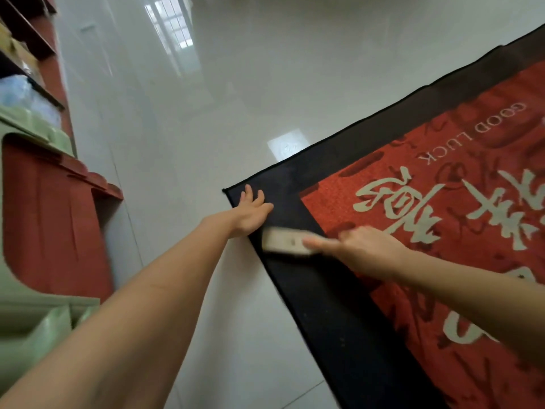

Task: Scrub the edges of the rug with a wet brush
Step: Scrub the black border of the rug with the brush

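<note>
Here, red rug [427, 231] with black border lies flat on glossy pale tile floor [221, 98], corner pointing away from me. My left hand [250, 212] pressed flat on that corner, fingers straight and spread, grip released. My right hand [362, 246] grasping pale brush [287, 242], fingers curled round its handle end; brush blurred, sits on black border just beside left hand. Rug prints "GOOD LUCK" and pale characters. Red and green plastic stools [44, 216] stacked at left, near shelves [26, 48].
</note>
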Action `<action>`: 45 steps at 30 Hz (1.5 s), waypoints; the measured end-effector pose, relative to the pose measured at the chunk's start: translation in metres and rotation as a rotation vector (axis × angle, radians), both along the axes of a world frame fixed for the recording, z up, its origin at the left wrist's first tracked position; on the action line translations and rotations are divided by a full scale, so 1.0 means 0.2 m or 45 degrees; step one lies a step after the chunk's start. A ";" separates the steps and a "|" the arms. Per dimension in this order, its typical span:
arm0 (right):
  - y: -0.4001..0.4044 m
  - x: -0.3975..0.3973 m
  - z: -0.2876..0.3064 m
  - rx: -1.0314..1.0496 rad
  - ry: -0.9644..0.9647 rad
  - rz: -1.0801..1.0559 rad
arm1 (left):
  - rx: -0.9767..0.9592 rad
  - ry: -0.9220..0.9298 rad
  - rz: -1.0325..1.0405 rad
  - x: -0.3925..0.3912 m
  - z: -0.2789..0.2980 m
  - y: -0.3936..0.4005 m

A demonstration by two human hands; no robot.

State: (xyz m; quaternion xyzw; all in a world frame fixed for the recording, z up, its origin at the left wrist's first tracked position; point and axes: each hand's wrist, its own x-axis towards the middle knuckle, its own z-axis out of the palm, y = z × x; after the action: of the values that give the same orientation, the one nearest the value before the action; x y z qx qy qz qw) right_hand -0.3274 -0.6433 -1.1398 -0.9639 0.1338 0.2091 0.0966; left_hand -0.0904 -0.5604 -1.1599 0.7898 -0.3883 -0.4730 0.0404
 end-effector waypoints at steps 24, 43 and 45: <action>0.09 0.26 -0.02 -0.110 -0.297 -0.758 | 0.041 -0.207 -0.125 -0.05 0.03 0.01; -0.28 0.30 -0.02 -0.466 -0.425 -0.450 | -0.641 -0.306 -0.034 -0.04 -0.03 -0.10; -0.27 0.25 -0.06 -0.468 -0.391 -0.367 | -0.599 -0.194 -0.080 -0.07 -0.06 -0.13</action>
State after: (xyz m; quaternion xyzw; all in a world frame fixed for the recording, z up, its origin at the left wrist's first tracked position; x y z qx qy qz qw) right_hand -0.2764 -0.6983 -1.1513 -0.9566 0.2892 0.0167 -0.0321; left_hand -0.1050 -0.5863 -1.1721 0.7797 -0.5139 -0.3096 0.1789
